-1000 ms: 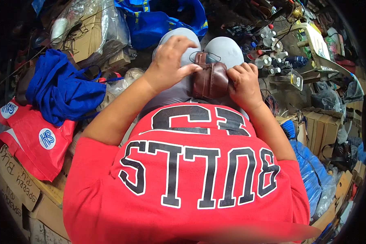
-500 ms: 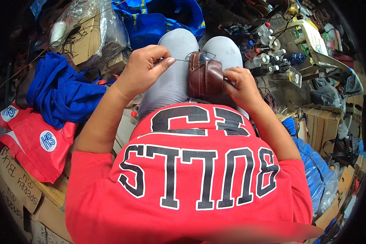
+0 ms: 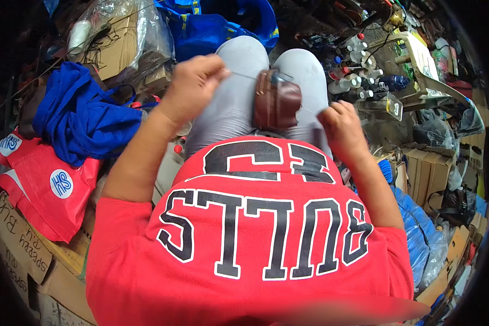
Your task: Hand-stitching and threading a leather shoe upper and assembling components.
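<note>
A brown leather shoe point(image 3: 277, 103) with stitching along its side rests between my grey-clad knees. To its left, my left hand point(image 3: 198, 81) is raised and slightly blurred, its fingers pinched on a dark thread point(image 3: 243, 75) that runs taut to the shoe's upper. My right hand point(image 3: 339, 125) is off the shoe on the right, fingers curled closed. A thin thread seems to stretch from the shoe to these fingers. Whether a needle or awl is in either hand cannot be made out.
Left lie a blue cloth point(image 3: 84, 117), a red bag point(image 3: 46, 185) and cardboard boxes point(image 3: 24, 239). A blue bag point(image 3: 217, 32) stands beyond my knees. Several bottles point(image 3: 353, 81) and a pale plastic chair point(image 3: 418, 60) are at right, with blue plastic sheeting point(image 3: 418, 233) nearer.
My right hand has let go of the shoe and moved right. My left hand has shifted slightly outward and up. The loose thread loop over the shoe has been drawn in.
</note>
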Demonstrator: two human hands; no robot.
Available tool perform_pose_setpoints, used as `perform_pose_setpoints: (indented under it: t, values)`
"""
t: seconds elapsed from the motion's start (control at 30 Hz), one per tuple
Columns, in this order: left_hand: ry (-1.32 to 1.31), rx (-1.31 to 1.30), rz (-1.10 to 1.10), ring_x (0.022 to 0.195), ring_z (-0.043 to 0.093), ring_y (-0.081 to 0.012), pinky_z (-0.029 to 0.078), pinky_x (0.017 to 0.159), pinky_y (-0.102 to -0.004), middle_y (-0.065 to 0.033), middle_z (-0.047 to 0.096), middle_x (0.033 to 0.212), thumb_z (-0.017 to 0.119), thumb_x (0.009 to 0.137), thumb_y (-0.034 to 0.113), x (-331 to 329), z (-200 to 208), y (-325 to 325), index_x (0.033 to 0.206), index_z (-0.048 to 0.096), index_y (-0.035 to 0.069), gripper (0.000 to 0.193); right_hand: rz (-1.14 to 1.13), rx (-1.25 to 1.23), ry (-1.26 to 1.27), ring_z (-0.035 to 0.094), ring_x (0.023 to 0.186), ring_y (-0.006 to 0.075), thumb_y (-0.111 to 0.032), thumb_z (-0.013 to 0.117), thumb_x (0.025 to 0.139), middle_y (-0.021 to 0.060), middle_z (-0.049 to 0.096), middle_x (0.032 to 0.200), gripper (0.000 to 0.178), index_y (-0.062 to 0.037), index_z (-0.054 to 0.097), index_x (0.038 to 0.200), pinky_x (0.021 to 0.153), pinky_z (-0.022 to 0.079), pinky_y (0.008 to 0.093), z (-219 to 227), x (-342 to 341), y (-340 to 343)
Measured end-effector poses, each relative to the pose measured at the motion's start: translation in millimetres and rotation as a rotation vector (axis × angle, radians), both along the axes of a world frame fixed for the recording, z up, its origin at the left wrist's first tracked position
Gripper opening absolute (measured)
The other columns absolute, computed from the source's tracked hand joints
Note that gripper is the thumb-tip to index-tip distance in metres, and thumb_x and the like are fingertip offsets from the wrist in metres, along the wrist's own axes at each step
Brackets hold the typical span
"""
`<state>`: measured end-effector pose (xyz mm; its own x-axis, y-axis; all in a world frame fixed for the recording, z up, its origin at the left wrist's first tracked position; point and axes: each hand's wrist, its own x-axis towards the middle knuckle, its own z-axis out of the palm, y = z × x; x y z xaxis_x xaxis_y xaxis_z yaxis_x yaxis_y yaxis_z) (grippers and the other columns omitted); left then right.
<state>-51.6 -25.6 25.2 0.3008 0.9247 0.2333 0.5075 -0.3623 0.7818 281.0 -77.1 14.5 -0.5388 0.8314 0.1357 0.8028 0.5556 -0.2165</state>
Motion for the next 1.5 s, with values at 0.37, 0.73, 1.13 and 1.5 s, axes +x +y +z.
perform_pose_setpoints:
  t: [0.37,0.73,1.13,1.5]
  values:
    - [0.201,-0.197,-0.213,0.073,0.056,-0.0131,0.045,0.066,-0.0258,-0.0065,0.062,0.081,0.064,0.085,0.008,-34.3,46.1,11.1,0.089,0.063,-0.003,0.012,-0.319,-0.538,1.659,0.062,0.091,0.0181,-0.015,0.055,0.095,0.0085,0.065,0.091,0.015,-0.0028,0.059,0.101,0.087,0.047,0.0318,16.4,48.6,17.1]
    - [0.168,-0.096,0.127,0.082,0.055,-0.0094,0.042,0.074,-0.0237,-0.0015,0.061,0.085,0.065,0.084,0.006,-123.3,92.5,-16.8,0.088,0.064,-0.002,0.009,0.108,-0.524,1.514,0.036,0.064,0.0097,-0.022,0.042,0.101,-0.0029,0.037,0.069,0.018,-0.0066,0.051,0.100,0.073,0.036,0.0296,103.1,64.4,51.7]
    - [-1.448,-0.409,-0.382,0.062,0.043,-0.0106,0.038,0.065,-0.0261,0.0009,0.039,0.066,0.052,0.096,0.015,-76.6,24.7,46.2,0.092,0.053,0.006,0.011,-0.190,-0.183,-0.076,0.055,0.069,0.0308,-0.025,0.061,0.087,0.0130,0.055,0.069,0.028,-0.0024,0.057,0.071,0.069,0.039,0.0398,4.6,53.9,18.7]
    - [-0.140,0.015,-0.040,0.068,0.052,-0.0098,0.046,0.068,-0.0225,-0.0021,0.050,0.084,0.051,0.087,-0.004,-34.0,-6.4,37.0,0.103,0.065,0.003,0.022,-0.835,-0.509,1.016,0.055,0.104,0.0154,-0.027,0.059,0.093,0.0048,0.059,0.110,0.056,-0.0078,0.039,0.141,0.090,0.040,0.0279,-37.9,84.0,22.3]
